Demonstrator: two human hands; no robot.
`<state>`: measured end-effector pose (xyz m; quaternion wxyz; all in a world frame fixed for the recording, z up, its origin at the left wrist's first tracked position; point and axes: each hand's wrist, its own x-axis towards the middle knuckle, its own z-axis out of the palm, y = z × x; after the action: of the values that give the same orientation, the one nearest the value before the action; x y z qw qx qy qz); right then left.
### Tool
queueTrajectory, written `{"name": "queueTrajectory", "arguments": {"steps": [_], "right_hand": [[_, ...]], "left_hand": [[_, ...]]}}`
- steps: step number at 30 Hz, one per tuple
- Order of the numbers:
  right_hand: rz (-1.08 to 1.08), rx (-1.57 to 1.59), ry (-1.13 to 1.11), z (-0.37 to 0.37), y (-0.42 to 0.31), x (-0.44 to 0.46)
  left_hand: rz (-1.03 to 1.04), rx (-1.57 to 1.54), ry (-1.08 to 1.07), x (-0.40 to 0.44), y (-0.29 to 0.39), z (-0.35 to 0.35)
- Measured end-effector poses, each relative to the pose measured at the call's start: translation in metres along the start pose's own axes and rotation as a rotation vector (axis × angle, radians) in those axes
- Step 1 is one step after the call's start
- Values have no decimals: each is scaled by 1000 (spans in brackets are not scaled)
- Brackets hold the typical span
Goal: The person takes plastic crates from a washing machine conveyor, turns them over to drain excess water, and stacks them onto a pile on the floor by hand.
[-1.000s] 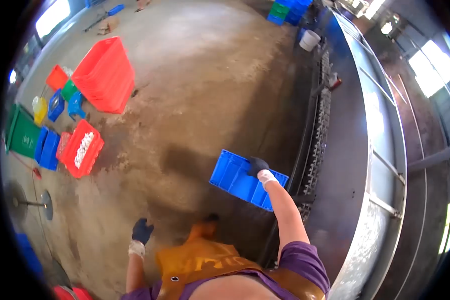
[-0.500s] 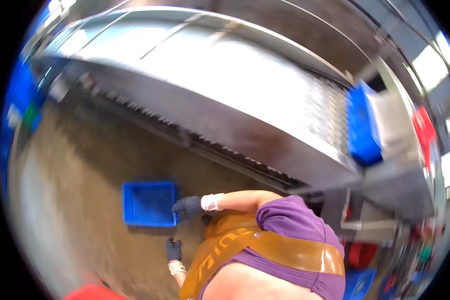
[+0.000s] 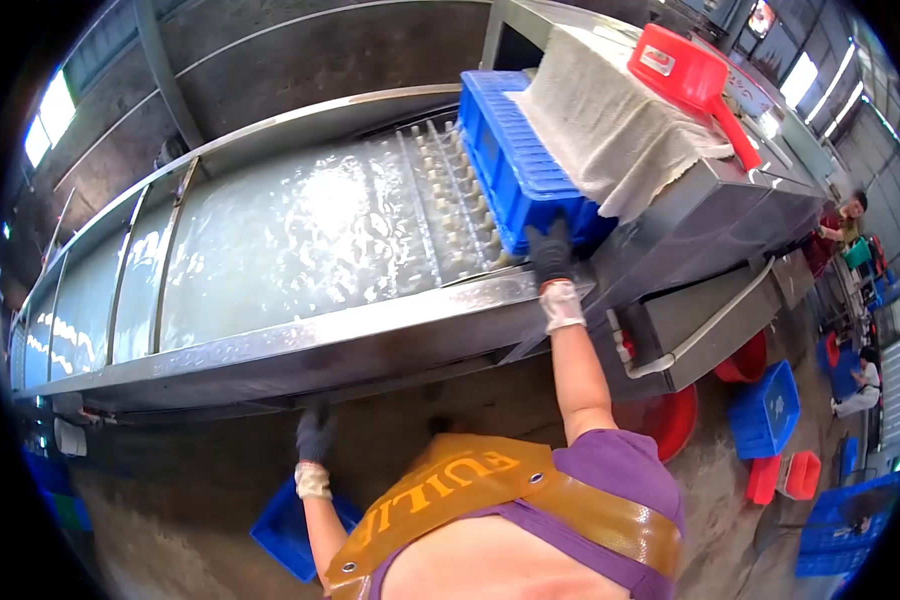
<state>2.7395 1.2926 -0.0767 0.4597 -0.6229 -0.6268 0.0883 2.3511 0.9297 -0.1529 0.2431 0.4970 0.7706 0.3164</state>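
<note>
My right hand (image 3: 550, 252), in a dark glove with a white cuff, is closed on the near end of an upturned blue crate (image 3: 513, 165). That crate sits across the end of a long metal water tank (image 3: 370, 330), beside rows of pale rollers. Out to the left, my left hand (image 3: 315, 437), gloved alike, hangs below the tank's front edge. It looks open and holds nothing I can see, though its fingers are slightly blurred. Another blue crate (image 3: 278, 530) lies on the floor beneath it, partly hidden by my left forearm.
A pale cloth (image 3: 610, 120) and a red dipper (image 3: 682, 72) lie on the metal housing at right. On the floor at right are red tubs (image 3: 675, 415), a blue crate (image 3: 767, 408) and small red baskets (image 3: 800, 475). Other people are in the background at far right.
My view has swung towards the tank. My right hand has left the floor crate's side and reached the crate on the tank. My left hand has moved to near the tank's front.
</note>
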Motion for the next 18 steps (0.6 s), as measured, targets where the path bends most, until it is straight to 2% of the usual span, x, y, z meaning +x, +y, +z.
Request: {"name": "queueTrajectory", "arguments": {"steps": [2,3,4,5,6,7,9,10,12,13,14,16,18], "right_hand": [[-110,-151,-4,13,-6,-5],[-13,216,-227,4,-12,0],[85,589,-440,-8,-25,9],[179,693,-311,-28,-48,4],[180,703,-305,-22,-29,4],[244,706,-263,-8,3,8],[212,537,-284,6,26,10],[195,452,-293,13,37,10],[250,906,-595,22,33,10],[38,486,-602,16,30,16],[35,483,-614,23,33,24],[778,1546,-752,73,45,42],[157,999,-682,191,153,43]], "left_hand": [[242,-39,-161,32,52,31],[361,-52,-252,40,68,47],[356,-52,-258,46,86,58],[465,53,-358,53,103,66],[576,165,-456,58,114,69],[585,175,-450,62,120,72],[379,289,-608,61,122,86],[480,185,-479,65,74,118],[316,235,-596,54,104,103],[315,227,-596,52,94,111],[344,216,-610,50,79,117],[348,211,-607,40,59,117],[245,234,-627,28,53,104]]}}
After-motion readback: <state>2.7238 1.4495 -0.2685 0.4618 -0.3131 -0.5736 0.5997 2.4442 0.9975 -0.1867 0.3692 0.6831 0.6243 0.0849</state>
